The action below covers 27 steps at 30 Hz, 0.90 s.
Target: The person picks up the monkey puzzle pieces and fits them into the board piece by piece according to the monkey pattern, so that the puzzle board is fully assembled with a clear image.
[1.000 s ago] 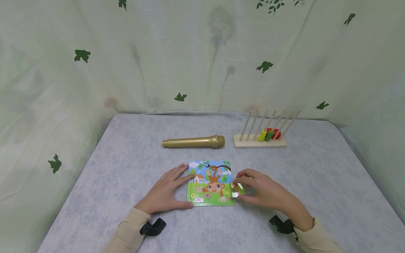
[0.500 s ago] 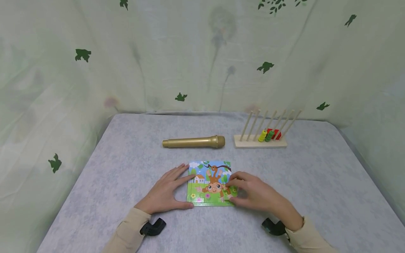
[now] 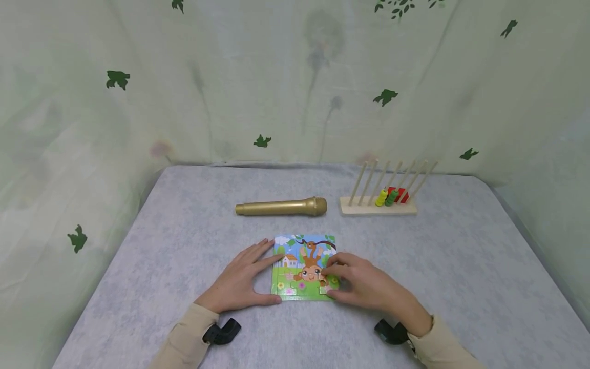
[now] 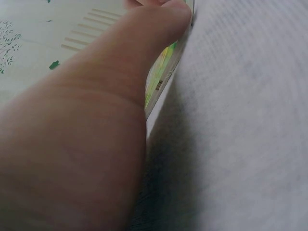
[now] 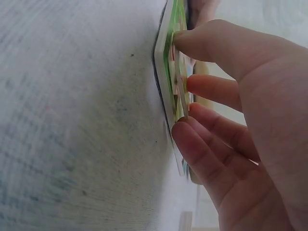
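Observation:
A square jigsaw puzzle (image 3: 299,297) with a monkey, a house and flowers lies flat on the table. My left hand (image 3: 239,279) rests at its left side, thumb and fingers spread along the edge. With thumb and fingertips, my right hand (image 3: 364,282) pinches a puzzle piece (image 5: 179,72) by its edges, over the lower right of the picture. In the right wrist view the piece sits slightly above the board's surface, a little tilted. The right fingers partly hide the piece in the head view. Only the left thumb and a strip of the board show in the left wrist view.
Behind the puzzle lies a gold toy microphone (image 3: 281,207). To its right stands a wooden peg stand (image 3: 378,210) with upright rods and yellow (image 3: 381,198), green and red beads. A pale curtain (image 3: 295,102) with leaf shapes hangs around the grey-covered table (image 3: 184,215).
The right hand has carried the puzzle piece leftward, from beside the board's right edge to over its lower right part. The left hand has stayed in place.

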### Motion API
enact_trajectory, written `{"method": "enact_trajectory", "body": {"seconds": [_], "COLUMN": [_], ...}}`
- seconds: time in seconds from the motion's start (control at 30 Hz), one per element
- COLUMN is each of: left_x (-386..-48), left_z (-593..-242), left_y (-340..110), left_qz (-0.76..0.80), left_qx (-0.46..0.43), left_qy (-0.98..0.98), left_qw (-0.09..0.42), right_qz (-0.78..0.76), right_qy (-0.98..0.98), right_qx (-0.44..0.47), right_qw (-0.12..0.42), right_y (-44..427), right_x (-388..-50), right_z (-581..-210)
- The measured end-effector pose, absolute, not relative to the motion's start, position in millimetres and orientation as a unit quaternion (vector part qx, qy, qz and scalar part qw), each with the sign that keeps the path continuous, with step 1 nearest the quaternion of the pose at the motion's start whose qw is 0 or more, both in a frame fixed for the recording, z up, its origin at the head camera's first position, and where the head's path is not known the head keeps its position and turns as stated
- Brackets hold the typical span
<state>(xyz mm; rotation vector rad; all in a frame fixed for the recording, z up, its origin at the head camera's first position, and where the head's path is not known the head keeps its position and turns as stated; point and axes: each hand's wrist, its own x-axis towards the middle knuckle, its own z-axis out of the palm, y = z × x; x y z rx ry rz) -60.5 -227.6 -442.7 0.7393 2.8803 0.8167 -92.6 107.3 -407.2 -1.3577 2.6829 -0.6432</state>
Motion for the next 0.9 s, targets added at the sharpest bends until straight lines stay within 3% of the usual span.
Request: {"method": "enact_trajectory", "body": {"seconds": [0.9], "left_x": [-60.4], "left_z": [-440.9], "left_y": [-227.4], "left_qz": [0.27], "left_qx": [0.238], "left_qy": [0.933], "left_qw": [0.029], "right_qz": [-0.195], "right_qy": [0.869], "right_qx": [-0.454], "right_qw": [0.015], "right_y": [104.5], "right_x": [-94.2], "right_z": [-413.5]}}
